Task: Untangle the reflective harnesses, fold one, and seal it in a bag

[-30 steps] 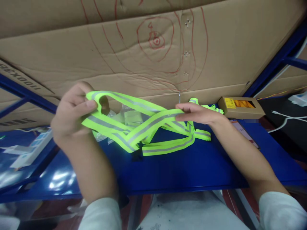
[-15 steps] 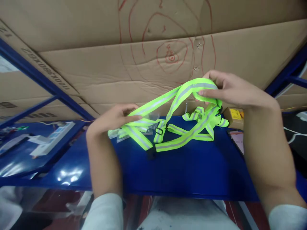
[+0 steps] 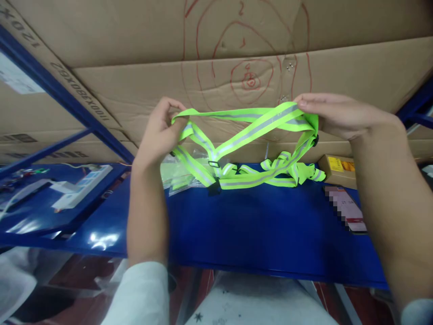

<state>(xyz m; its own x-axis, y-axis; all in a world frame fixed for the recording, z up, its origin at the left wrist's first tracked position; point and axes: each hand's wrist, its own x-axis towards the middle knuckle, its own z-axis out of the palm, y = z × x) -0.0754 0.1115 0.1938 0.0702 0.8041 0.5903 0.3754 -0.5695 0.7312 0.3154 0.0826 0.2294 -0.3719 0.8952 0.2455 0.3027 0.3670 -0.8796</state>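
Note:
A neon yellow-green strap harness [image 3: 257, 131] with grey reflective stripes is stretched out above the blue table [image 3: 250, 230]. My left hand [image 3: 162, 128] grips its left end, fingers curled round the strap. At the right end, my right hand [image 3: 334, 113] pinches the straps between thumb and fingers. A black buckle [image 3: 214, 187] hangs at the bottom of the loop, with a black slider [image 3: 214, 164] above it. Behind the harness, more neon straps [image 3: 304, 173] lie bunched on the table. Clear plastic bags [image 3: 177, 174] with neon material lie near my left hand.
A large cardboard sheet [image 3: 135, 90] with red drawn rings stands behind the table. On the right are a small cardboard box [image 3: 338, 169] and a phone [image 3: 345, 207]. A white power strip [image 3: 83, 187] lies on the left, beside a blue frame bar [image 3: 108, 140].
My left hand has risen with its end of the harness, and the loop is now spread wider and higher. My right hand has shifted slightly right. The view has shifted a little, showing more of the phone.

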